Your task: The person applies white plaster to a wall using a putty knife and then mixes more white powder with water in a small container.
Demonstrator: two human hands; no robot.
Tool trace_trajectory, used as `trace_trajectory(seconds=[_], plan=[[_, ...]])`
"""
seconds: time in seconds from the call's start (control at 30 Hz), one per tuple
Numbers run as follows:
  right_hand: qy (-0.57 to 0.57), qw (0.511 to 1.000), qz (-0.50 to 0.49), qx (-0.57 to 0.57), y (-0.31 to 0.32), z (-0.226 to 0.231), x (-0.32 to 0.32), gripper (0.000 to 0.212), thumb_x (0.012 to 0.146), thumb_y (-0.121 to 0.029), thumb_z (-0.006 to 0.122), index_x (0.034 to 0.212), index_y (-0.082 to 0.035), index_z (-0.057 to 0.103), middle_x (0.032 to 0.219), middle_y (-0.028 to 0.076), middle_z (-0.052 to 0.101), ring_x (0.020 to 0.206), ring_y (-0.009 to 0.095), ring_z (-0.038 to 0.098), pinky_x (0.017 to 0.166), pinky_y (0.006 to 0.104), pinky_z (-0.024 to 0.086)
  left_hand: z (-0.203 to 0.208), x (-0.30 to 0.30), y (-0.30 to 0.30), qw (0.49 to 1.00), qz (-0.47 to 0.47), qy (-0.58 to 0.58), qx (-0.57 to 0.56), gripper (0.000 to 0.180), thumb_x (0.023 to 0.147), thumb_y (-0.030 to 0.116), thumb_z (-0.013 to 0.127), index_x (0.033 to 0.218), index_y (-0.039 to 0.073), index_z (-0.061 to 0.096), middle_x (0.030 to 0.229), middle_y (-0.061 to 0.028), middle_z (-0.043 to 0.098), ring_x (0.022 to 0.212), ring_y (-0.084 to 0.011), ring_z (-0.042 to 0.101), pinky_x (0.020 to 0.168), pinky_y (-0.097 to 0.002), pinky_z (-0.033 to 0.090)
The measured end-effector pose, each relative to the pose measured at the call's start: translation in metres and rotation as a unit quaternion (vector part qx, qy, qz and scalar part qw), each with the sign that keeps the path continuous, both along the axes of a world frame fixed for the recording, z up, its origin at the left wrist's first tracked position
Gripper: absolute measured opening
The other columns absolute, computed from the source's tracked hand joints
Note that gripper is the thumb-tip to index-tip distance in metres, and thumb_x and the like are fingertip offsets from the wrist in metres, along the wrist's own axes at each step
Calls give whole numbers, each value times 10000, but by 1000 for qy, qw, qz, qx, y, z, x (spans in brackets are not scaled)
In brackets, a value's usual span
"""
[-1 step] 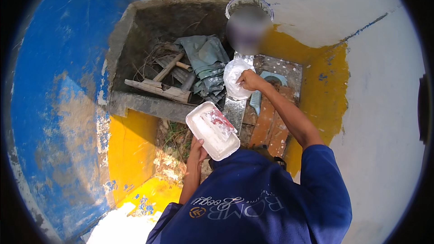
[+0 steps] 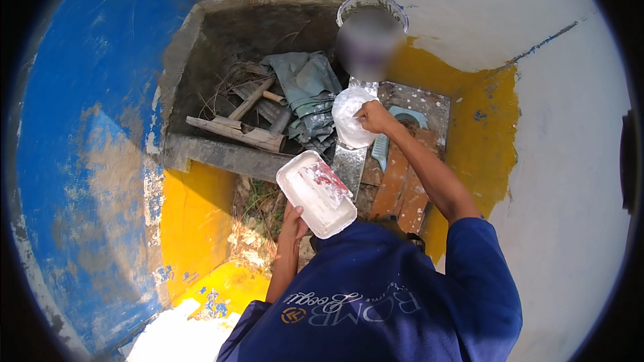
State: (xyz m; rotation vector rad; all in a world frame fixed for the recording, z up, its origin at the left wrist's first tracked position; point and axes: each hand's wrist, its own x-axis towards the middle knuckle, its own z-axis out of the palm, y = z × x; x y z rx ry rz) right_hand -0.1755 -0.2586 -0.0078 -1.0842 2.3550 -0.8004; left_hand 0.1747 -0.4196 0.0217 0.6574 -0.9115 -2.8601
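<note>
My left hand grips a white rectangular tray by its near left side, the thumb over the rim. White paste or powder coats the inside of the tray, and a red, white-smeared flat piece lies along its right side. Up and to the right, my right hand is closed over a white plastic bag or tub with white material in it. Its fingertips point down into the white; whatever they hold is hidden. The white bag rests on a paint-spattered plank.
A concrete trough at the left holds wood pieces and a folded grey-green sheet. Behind the bag stands a bucket, partly blurred. A turquoise squat toilet pan lies among brown boards. Painted walls close in both sides.
</note>
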Motion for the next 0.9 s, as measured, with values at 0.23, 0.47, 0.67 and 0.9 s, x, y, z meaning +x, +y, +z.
trace_trajectory(seconds=[0.23, 0.47, 0.67, 0.9], plan=[[147, 989, -28, 0, 9, 16, 26, 216, 670, -99, 649, 846, -121, 771, 1108, 156, 670, 1090, 348, 608, 852, 434, 553, -3, 5, 7, 999, 18, -44, -24, 931, 757, 304, 771, 1477, 1, 266, 1401, -178, 476, 1266, -333, 519, 1069, -458, 449], [111, 989, 69, 73, 17, -4, 6, 225, 648, -158, 693, 861, -139, 766, 1101, 162, 620, 1117, 355, 581, 867, 443, 546, -4, 5, 12, 999, 7, -28, -15, 919, 766, 297, 765, 1477, 3, 263, 1408, -179, 470, 1272, -332, 515, 1070, -462, 448], [29, 996, -11, 87, 12, -14, 12, 202, 641, -159, 707, 809, -64, 767, 1140, 167, 683, 1086, 347, 602, 882, 408, 524, -4, 2, 12, 999, 8, -28, -16, 908, 774, 285, 756, 1480, 2, 259, 1415, -180, 464, 1290, -328, 498, 1084, -466, 432], [-153, 978, 61, 129, 7, -2, -28, 296, 642, -230, 797, 858, -29, 775, 820, 163, 736, 752, 242, 682, 730, 359, 518, -3, -13, 8, 1000, -21, 1, 2, 846, 823, 213, 695, 1493, -5, 227, 1436, -172, 450, 1312, -301, 484, 1103, -439, 408]])
